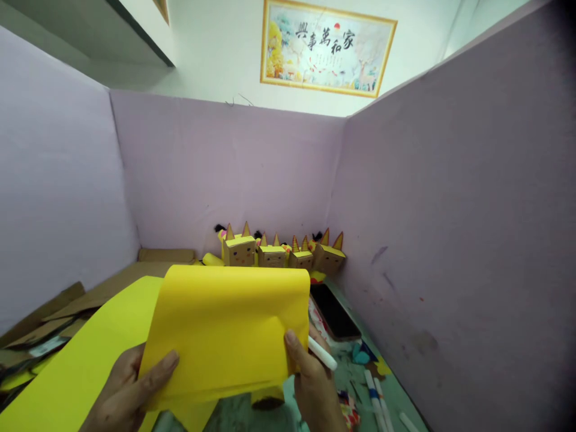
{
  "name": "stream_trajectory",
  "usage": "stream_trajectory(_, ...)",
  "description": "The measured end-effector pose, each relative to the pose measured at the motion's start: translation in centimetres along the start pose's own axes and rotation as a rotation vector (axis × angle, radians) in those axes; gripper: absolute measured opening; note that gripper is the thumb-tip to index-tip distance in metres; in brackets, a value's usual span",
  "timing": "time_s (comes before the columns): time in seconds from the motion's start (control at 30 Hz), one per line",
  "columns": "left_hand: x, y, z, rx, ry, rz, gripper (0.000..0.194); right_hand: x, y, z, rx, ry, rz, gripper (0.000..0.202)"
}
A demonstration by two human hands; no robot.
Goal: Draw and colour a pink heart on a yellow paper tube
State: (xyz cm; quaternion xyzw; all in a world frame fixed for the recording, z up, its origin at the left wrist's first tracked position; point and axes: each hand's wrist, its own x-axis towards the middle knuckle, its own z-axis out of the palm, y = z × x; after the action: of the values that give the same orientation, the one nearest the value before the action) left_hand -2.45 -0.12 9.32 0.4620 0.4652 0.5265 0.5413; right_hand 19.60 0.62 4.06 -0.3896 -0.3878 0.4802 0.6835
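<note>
A sheet of yellow paper [229,324], bent over in a rounded fold along its top, is held up in front of me. My left hand [128,384] grips its lower left corner, thumb on the near face. At the right edge my right hand [312,372] pinches the sheet, thumb in front. A white marker [322,353] sticks out from between the fingers of that hand. Below the sheet shows the dark open end of a yellow tube [267,398]. Another, lighter yellow sheet [99,342] lies to the left, beneath my left hand.
Cardboard animal heads with horns [239,251] line the back wall. A black phone [335,312] lies at the right, with markers [378,399] and scraps nearer me. Cardboard pieces [108,291] cover the left. Pale partitions [234,162] enclose three sides.
</note>
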Motion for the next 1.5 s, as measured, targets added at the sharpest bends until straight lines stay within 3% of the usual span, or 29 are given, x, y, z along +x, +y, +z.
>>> stream_trajectory(0.13,0.1,0.0,1.0,-0.192,0.130,-0.096,0.048,0.0,0.0,0.0,0.008,0.043,-0.013,0.047)
stream_trajectory(0.23,0.3,-0.1,1.3,-0.251,0.154,-0.169,0.055,0.0,-0.1,0.2,0.038,0.044,0.005,0.042)
stream_trajectory(0.37,0.5,-0.6,1.9,-0.207,0.137,-0.214,0.047,0.1,-0.1,0.7,0.178,0.033,0.128,0.034)
stream_trajectory(0.63,0.8,-1.8,0.9,-0.082,0.148,-0.213,0.047,0.1,0.1,1.4,0.294,0.085,0.234,0.038)
stream_trajectory(0.8,-0.2,-2.3,0.9,0.087,0.163,-0.058,0.043,0.2,0.5,1.3,0.246,0.001,0.174,0.034)
stream_trajectory(0.9,0.1,-2.2,-0.6,0.036,0.057,-0.052,0.049,0.4,0.8,0.7,0.189,-0.007,0.120,0.030)
stream_trajectory(1.03,2.2,-0.6,-4.6,-0.071,-0.122,0.072,0.063,0.5,0.1,-0.4,-0.012,-0.170,0.046,0.024)
stream_trajectory(1.13,3.5,0.8,-6.0,0.156,-0.377,0.048,0.064,0.4,-0.3,-0.8,-0.131,-0.277,0.058,0.021)
stream_trajectory(1.23,3.6,1.1,-4.5,0.433,-0.569,-0.026,0.078,0.1,-0.1,-0.7,-0.115,-0.333,0.099,0.020)
stream_trajectory(1.33,2.9,0.9,-2.2,0.603,-0.540,-0.047,0.091,-0.2,0.2,-0.6,-0.029,-0.351,0.142,0.020)
stream_trajectory(1.4,2.5,1.1,-1.1,0.523,-0.592,-0.087,0.087,-0.4,0.3,-0.6,0.025,-0.349,0.156,0.022)
stream_trajectory(1.5,2.0,1.6,-0.4,0.309,-0.690,-0.216,0.060,-0.5,-0.1,-0.5,0.060,-0.321,0.169,0.026)
